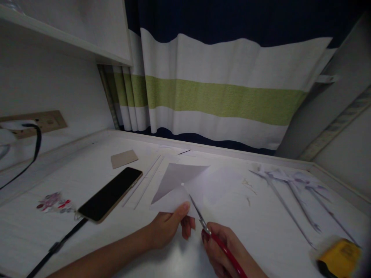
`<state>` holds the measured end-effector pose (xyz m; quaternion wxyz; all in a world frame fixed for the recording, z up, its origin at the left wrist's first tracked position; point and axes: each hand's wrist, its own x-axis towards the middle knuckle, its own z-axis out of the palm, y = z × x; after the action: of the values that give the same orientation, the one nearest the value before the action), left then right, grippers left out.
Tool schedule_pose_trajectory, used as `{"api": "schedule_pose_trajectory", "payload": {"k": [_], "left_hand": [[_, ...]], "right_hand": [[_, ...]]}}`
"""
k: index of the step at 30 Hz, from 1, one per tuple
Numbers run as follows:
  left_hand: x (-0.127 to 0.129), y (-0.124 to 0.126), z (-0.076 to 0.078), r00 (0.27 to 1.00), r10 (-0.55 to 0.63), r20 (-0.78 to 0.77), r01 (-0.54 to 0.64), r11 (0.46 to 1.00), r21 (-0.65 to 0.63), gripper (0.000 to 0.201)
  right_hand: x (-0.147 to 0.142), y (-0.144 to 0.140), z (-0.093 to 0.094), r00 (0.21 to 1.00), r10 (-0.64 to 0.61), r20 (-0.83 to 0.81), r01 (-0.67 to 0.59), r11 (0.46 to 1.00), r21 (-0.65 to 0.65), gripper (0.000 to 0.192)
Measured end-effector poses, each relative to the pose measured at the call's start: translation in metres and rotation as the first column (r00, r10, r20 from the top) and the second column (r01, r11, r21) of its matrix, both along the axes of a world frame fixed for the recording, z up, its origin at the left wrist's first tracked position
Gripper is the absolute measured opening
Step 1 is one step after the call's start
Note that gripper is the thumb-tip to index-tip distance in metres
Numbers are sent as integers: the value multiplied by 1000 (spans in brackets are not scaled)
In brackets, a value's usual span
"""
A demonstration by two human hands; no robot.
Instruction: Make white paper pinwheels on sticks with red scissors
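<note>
A sheet of white paper (178, 175) with pointed corners and a small hole or slit near its middle is pinched between the thumb and fingers of my left hand (172, 226). My right hand (222, 245) is closed around the red handles of a pair of scissors (204, 224). Their silver blades point up and away, with the tips at the paper just right of my left thumb. Whether the blades are apart or together I cannot make out. Behind the paper lies another pale sheet (222, 181), with small scraps (249, 186) to its right.
On the left are a phone (111, 195) with a black strap (62, 241), a beige card (124, 158), two thin white sticks (147, 183) and small red-and-white trinkets (55, 202). Several paper-topped stems (301, 204) and a yellow object (339, 258) lie right. A striped curtain (214, 96) hangs behind.
</note>
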<state>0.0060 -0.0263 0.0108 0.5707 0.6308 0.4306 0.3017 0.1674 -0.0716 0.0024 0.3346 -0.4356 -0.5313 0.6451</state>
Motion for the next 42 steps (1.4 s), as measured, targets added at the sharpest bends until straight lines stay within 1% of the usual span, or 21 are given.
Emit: {"api": "schedule_pose_trajectory", "payload": {"k": [2,5,9,13,14,18,20,22,25,27,31,35,38,40,42], "left_hand": [[1,-1,2,1000,0,-6,-1,1000,-6,50],[1,-1,4,1000,-10,-10,10,1000,-21,50],[1,0,1,1000,0,8,0,1000,-16,51],[1,0,-2,1000,1,1,-1,1000,-19,51],[0,0,-2,1000,-6,-8,6,1000,-20,51],[-1,-1,0,995,-73,-75,71,997,-23,51],[-2,-1,1,991,-93,-94,92,996,-18,50],[-3,-1,0,991,-91,-94,91,996,-4,52],[-3,-1,-2,990,-101,-95,103,995,9,54],[-2,-1,-4,989,-109,-100,111,994,10,54],[-2,0,-4,987,-127,-94,131,991,28,53],[-4,1,-2,982,-153,-113,155,988,6,53],[-5,1,0,973,-177,-147,178,984,-4,55],[-5,1,0,973,-180,-143,183,983,7,54],[-5,1,0,977,-175,-126,178,984,17,53]], "right_hand": [[-1,2,-5,999,31,-7,-31,1000,2,48],[-1,3,-9,999,35,28,-35,999,9,52],[1,4,-14,998,28,54,-30,999,40,53],[1,1,-14,999,28,30,-30,996,79,55],[1,0,-13,1000,17,24,-18,997,72,54],[0,-7,-7,995,-96,6,95,995,22,53],[-1,-8,-6,993,-121,-5,121,992,23,53],[-1,-7,-6,996,-89,-5,89,996,27,51],[0,-1,-7,999,28,-38,-27,999,24,45],[-1,1,-7,994,70,-84,-69,998,14,44],[-2,-1,-8,991,26,-130,-27,1000,-2,44],[-3,-3,-11,994,-49,-100,50,999,3,45],[-2,-1,-14,998,-14,-65,15,1000,11,44],[0,1,-17,999,24,-33,-23,999,27,43],[2,1,-20,1000,24,9,-24,998,59,43]]}}
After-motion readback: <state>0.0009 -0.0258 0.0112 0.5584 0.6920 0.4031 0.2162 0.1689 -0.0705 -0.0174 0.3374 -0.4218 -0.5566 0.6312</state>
